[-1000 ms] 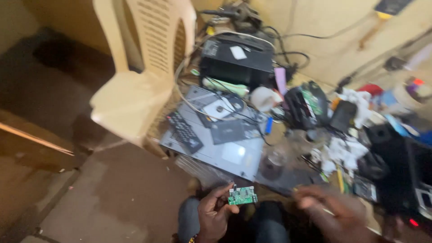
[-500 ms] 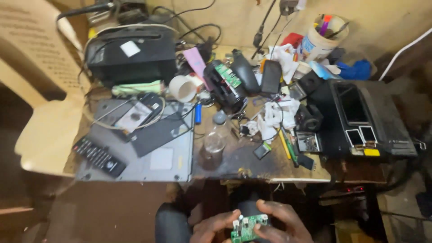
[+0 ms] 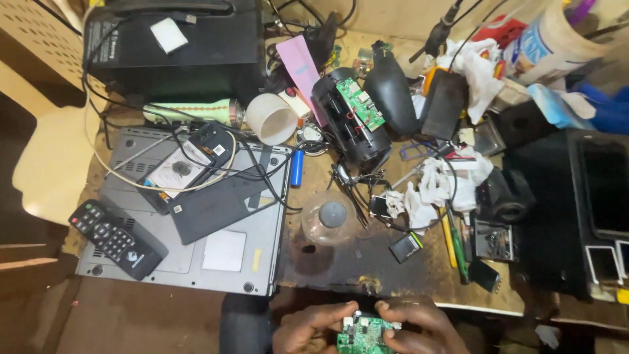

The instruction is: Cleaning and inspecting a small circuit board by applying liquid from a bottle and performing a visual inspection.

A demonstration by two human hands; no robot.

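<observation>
A head-worn camera looks straight down at a person seated at a crowded repair worktop. At the bottom edge of the view, both hands meet over the lap. The left hand and the right hand are closed together around a small green circuit board, fingers curled over its two ends and thumbs on top. The board sits between the hands, held clear of the worktop and just below its near edge.

Directly beyond the hands, on a scorched dark patch of the worktop, stands a clear plastic jar with a grey lid. Further out from the hands lies an opened black speaker casing with another green board showing inside it and loose wires trailing from it. Beyond the left hand rests a grey flat player carrying a black remote control, a dark flat panel and an opened phone. A blue cylindrical battery lies at the player's edge. Beyond the right hand lie a yellow-handled and a green-handled screwdriver, crumpled white tissue and a black box unit.

As for progress, the board looks to be out of any casing and in the hands for handling or inspection. No tool is in either hand, and the speaker casing lies open, so reassembly appears not yet done.
</observation>
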